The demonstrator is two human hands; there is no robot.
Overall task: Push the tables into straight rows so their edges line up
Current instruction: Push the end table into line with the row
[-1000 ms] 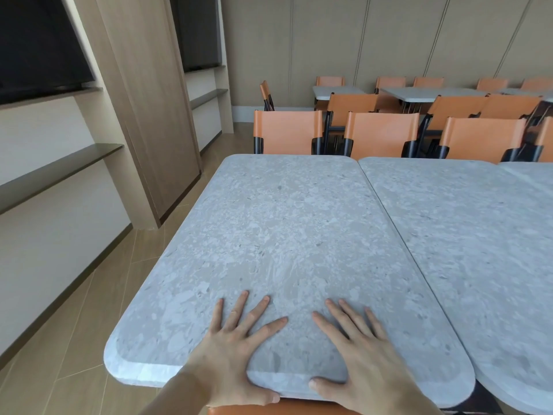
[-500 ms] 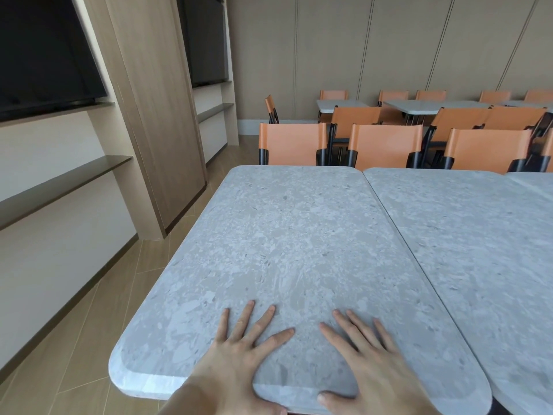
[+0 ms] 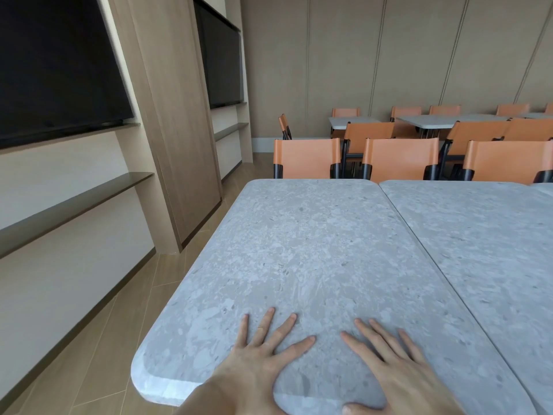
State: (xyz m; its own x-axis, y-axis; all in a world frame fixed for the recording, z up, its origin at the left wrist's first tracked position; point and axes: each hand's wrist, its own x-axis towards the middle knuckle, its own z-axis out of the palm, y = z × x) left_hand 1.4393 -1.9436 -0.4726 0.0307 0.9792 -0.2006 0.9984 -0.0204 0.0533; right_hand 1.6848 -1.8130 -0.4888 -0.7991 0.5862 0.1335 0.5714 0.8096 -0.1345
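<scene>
Left hand point(image 3: 257, 363) & right hand point(image 3: 401, 372) are laid flat on the table point(image 3: 314, 250), fingers spread wide, nothing gripped; second table point(image 3: 484, 250) is seen right of the fingers.

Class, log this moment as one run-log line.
left hand: flat on near table | right hand: flat, same table | neighbouring table: alongside, narrow seam

The near table point(image 3: 314, 250) has a pale grey speckled stone-look top with rounded corners, lying level and running lengthwise away from the viewer. A second table point(image 3: 484, 244) of the same top sits just beside it on its right, long sides almost touching along a thin dark seam. Their far edges stand nearly level; the second table's sits a touch farther back.
</scene>
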